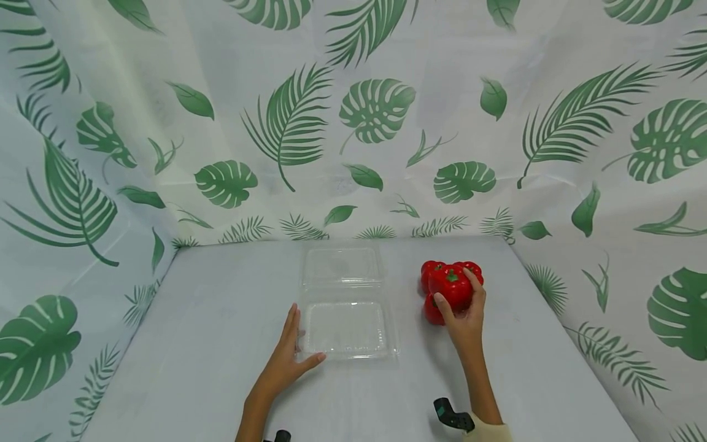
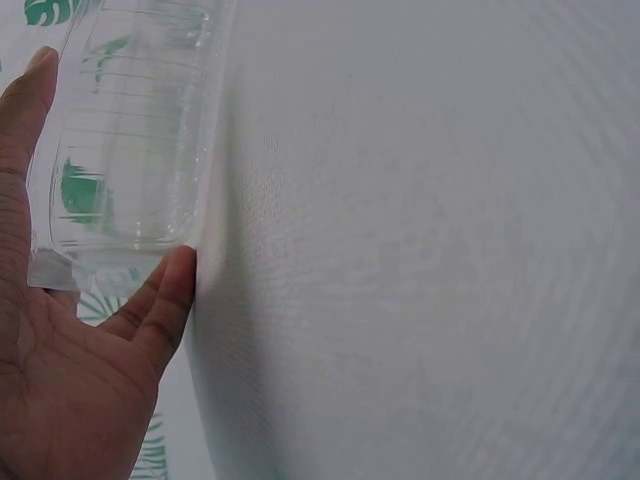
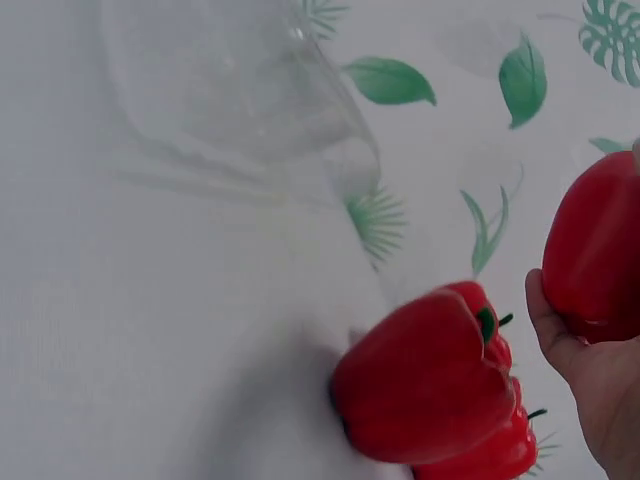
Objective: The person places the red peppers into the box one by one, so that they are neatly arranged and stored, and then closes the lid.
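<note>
A clear plastic clamshell box point(image 1: 347, 328) lies on the table with its lid point(image 1: 342, 265) folded back toward the wall. My left hand point(image 1: 288, 356) is at the box's near left corner, fingers straight and thumb spread; in the left wrist view its fingertips are right at the box's edge. My right hand point(image 1: 468, 313) grips a red bell pepper point(image 1: 448, 288) between thumb and fingers. The right wrist view shows this held pepper point(image 3: 598, 245) raised above the others. Beneath and behind it sit several more red bell peppers point(image 3: 425, 385), partly hidden in the head view.
The white table point(image 1: 221, 294) meets a leaf-printed cloth point(image 1: 420, 123) at the back and both sides. The peppers stand to the right of the box, with a strip of table between. A black wrist device point(image 1: 454, 416) sits by my right sleeve.
</note>
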`<state>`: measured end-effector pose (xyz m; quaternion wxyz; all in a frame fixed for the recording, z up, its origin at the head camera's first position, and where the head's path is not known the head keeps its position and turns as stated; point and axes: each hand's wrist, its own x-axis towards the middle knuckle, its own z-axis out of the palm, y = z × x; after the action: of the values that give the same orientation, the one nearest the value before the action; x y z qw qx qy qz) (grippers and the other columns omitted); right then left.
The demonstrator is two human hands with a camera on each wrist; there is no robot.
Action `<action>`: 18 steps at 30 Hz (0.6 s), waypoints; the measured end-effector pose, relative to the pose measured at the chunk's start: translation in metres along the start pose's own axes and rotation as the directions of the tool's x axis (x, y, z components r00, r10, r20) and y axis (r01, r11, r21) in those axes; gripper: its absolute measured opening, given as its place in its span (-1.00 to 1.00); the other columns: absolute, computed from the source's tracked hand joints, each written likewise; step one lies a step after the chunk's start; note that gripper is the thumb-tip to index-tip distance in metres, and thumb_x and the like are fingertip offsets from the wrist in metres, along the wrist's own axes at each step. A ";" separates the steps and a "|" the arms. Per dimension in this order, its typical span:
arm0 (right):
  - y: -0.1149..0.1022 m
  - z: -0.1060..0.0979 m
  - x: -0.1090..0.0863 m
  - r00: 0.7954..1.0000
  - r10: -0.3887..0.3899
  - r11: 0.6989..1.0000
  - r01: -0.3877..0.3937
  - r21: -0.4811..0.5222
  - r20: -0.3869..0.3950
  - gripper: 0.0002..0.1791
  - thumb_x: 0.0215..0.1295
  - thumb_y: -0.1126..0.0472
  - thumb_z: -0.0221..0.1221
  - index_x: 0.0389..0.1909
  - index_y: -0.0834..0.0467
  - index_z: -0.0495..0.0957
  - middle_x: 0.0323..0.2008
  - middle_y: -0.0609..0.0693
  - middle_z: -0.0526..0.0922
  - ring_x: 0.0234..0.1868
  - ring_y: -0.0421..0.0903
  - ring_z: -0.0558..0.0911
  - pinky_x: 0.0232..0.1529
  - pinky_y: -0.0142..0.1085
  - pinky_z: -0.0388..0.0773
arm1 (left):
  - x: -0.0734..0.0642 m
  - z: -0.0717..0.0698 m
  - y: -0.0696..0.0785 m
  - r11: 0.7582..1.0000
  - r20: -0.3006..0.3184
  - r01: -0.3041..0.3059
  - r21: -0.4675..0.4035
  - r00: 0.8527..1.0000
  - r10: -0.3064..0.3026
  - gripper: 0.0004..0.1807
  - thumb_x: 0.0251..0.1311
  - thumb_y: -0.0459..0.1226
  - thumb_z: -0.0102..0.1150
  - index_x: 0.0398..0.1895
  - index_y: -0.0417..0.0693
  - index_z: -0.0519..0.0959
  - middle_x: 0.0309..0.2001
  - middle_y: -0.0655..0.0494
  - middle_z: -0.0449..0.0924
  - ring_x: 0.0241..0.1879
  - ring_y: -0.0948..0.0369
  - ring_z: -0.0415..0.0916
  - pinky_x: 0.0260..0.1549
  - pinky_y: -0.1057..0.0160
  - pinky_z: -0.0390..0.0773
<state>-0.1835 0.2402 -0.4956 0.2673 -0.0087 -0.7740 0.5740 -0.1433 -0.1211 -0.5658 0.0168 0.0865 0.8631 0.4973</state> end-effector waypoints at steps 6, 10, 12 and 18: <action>-0.009 0.016 -0.001 0.995 0.007 0.998 -0.013 0.064 0.099 0.00 0.06 0.40 0.38 0.48 -0.04 0.07 0.44 -0.05 0.19 0.43 -0.12 0.16 0.07 -0.71 0.40 | 0.000 0.000 0.000 1.000 0.001 0.008 0.003 1.000 -0.008 0.26 0.02 0.05 0.43 0.58 0.04 -0.27 0.60 0.02 -0.39 0.52 -0.15 -0.09 0.27 -0.23 0.35; -0.011 0.029 -0.002 0.988 0.011 0.995 -0.026 0.094 0.154 0.03 -0.01 0.38 0.43 0.45 0.05 0.05 0.42 0.02 0.22 0.42 -0.10 0.18 0.06 -0.68 0.43 | 0.000 0.001 -0.001 1.000 -0.007 0.002 -0.005 1.000 -0.002 0.25 0.02 0.04 0.43 0.58 0.03 -0.27 0.60 0.00 -0.38 0.51 -0.17 -0.04 0.24 -0.22 0.39; -0.012 0.036 -0.004 0.983 0.023 0.993 -0.043 0.111 0.182 0.02 -0.02 0.36 0.44 0.42 0.09 0.05 0.40 0.03 0.23 0.41 -0.09 0.20 0.07 -0.64 0.45 | 0.000 0.001 -0.001 1.000 -0.008 0.001 -0.008 1.000 -0.001 0.25 0.02 0.04 0.43 0.58 0.03 -0.27 0.60 0.01 -0.38 0.50 -0.17 -0.02 0.23 -0.22 0.41; -0.013 0.053 -0.010 0.957 0.063 0.993 -0.089 0.080 0.283 -0.06 0.00 0.29 0.46 0.35 0.09 0.11 0.33 0.02 0.32 0.36 -0.05 0.28 0.16 -0.36 0.55 | 0.000 -0.001 0.001 1.000 -0.007 -0.001 -0.002 1.000 0.001 0.25 0.02 0.04 0.43 0.58 0.01 -0.27 0.60 0.02 -0.39 0.51 -0.17 -0.05 0.25 -0.22 0.39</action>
<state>-0.1937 0.1854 -0.4983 0.1331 0.0550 -0.7758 0.6143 -0.1429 -0.1213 -0.5651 0.0136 0.0853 0.8626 0.4985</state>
